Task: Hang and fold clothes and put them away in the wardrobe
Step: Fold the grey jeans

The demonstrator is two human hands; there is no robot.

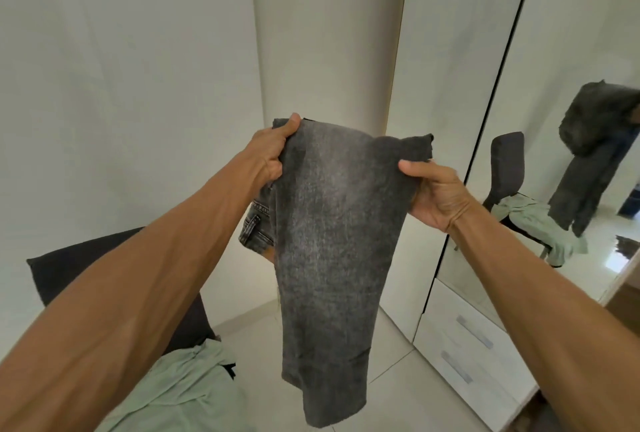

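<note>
While both arms reach forward, left hand [268,151] and right hand [438,194] each clamped on grey jeans [334,244] hanging in mid-air, mint-green garment [180,393] on dark chair [114,279], mirrored wardrobe [568,50] with shut drawers [471,345], contents unseen

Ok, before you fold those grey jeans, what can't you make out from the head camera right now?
- Grey jeans: the waistband is mostly behind the hanging legs; only a belt-loop corner shows by the left hand.
- Right hand: the fingers are hidden behind the denim.
- Dark chair: covered by the left forearm and the pale green garment, which the bottom edge cuts off.
- Wardrobe: inside unseen, doors shut.
</note>
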